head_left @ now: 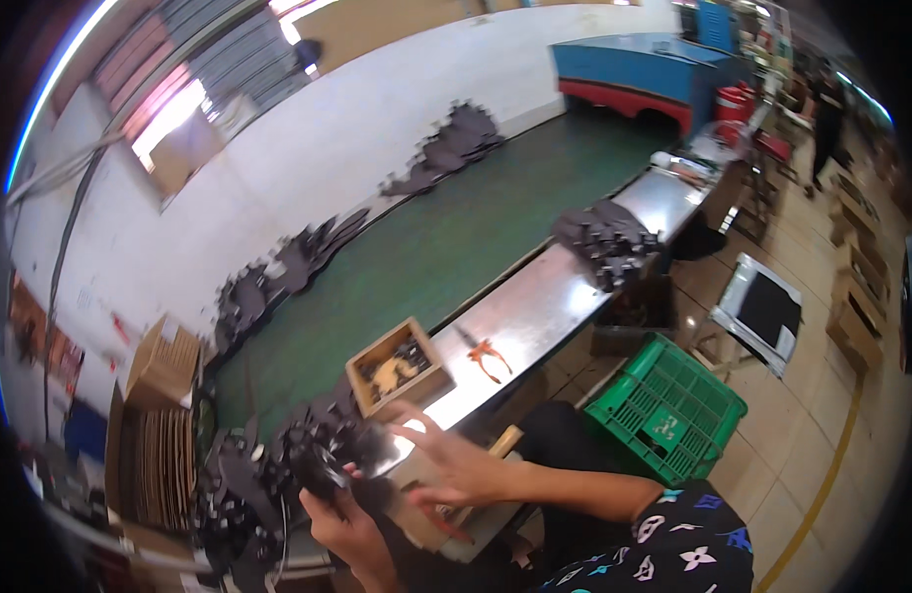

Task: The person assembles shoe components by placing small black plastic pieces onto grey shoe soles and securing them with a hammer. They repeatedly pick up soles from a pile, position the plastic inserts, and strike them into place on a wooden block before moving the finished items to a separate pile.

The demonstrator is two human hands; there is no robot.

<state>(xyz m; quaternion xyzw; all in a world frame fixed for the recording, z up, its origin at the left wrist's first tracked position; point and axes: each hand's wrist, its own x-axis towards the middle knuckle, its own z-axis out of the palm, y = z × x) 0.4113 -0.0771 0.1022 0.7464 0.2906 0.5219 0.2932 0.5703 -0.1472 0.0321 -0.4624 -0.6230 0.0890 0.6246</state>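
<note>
A white wall (318, 138) runs along the far side of our workroom, with a green belt (416, 257) stretching below it toward a blue machine (629, 74) trimmed in red. Along the near edge of the belt we see a shiny metal table (520, 301), carrying a wooden box (353, 380) of small pieces, orange-handled pliers (488, 358) just beside it and, farther along, a heap (604, 237) of dark parts. More dark parts lie in clusters (461, 143) against the wall, and a large pile (244, 484) spreads at our left, next to a carton (160, 366) with brown sheets standing below its flaps. Low in our view, our left hand (349, 534) is closed around a dark part (321, 470), lifted in front of the pile, fingertips showing past its edge. Our right hand (461, 469) is at the right of that part, its fingers parted and blurred; we cannot tell whether it grips anything. Red handles (446, 524) show just beneath it. On our right, a green crate (668, 410) sits tilted near a stool (760, 311) with a black top, and a person (829, 124) in dark clothes is far down the tiled floor (772, 435).
</note>
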